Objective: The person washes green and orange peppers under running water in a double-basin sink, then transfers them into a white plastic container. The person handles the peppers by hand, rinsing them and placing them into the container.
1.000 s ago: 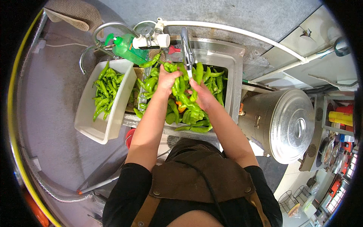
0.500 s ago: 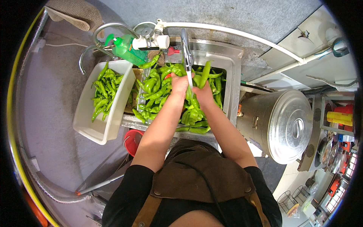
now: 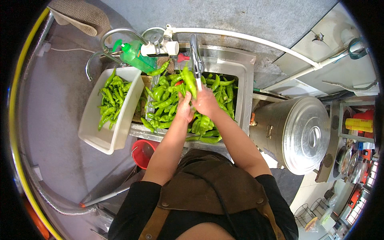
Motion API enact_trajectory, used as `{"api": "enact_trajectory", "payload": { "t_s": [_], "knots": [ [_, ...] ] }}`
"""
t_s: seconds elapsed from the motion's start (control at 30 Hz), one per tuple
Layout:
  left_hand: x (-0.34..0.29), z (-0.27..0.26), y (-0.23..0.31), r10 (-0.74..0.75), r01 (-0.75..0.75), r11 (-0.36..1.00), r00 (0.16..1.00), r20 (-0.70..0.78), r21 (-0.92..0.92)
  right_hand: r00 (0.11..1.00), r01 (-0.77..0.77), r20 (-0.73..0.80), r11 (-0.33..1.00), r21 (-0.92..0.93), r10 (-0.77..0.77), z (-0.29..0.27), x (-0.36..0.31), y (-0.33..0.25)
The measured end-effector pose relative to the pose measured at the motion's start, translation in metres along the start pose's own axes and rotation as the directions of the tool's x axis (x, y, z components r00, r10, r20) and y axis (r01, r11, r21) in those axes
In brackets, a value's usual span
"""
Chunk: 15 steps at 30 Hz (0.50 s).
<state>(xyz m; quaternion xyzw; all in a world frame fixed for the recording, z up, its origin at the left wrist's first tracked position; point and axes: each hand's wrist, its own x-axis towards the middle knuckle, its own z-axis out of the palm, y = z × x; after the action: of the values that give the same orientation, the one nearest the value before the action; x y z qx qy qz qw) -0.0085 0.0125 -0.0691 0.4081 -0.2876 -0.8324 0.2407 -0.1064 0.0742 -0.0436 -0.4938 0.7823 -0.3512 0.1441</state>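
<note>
My left hand (image 3: pixel 184 109) and my right hand (image 3: pixel 205 101) are close together over the sink (image 3: pixel 246 78), under the running tap (image 3: pixel 195 56). Between them a long green pepper (image 3: pixel 189 82) stands upright, gripped at its lower end. Water falls onto my right hand's fingers, which are partly blurred. Many more green peppers (image 3: pixel 163 89) fill the sink around and beneath both hands. A small red bit (image 3: pixel 179 83) shows among them.
To the left stands a white tub (image 3: pixel 130 106) with several green peppers. Behind it are a green soap bottle (image 3: pixel 138 56) and a curved metal spout (image 3: pixel 88 66). A red bucket (image 3: pixel 143 154) sits below the sink; a big lidded metal pot (image 3: pixel 308 134) stands right.
Both hands have shifted left and slightly nearer to me. The upright pepper, earlier at my right hand right of the water, now stands between both hands, left of the stream.
</note>
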Motion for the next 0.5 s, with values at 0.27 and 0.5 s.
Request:
{"api": "enact_trajectory", "payload": {
  "t_s": [0.27, 0.5],
  "knots": [
    [0.022, -0.025, -0.013, -0.132, 0.188, 0.919, 0.975, 0.179, -0.347, 0.932, 0.029, 0.363, 0.994, -0.102, 0.010, -0.030, -0.005, -0.021],
    [0.011, 0.004, -0.003, 0.049, -0.007, 0.949, 0.991, 0.127, -0.316, 0.981, 0.081, 0.155, 0.975, 0.208, -0.115, -0.075, -0.012, -0.003]
  ]
}}
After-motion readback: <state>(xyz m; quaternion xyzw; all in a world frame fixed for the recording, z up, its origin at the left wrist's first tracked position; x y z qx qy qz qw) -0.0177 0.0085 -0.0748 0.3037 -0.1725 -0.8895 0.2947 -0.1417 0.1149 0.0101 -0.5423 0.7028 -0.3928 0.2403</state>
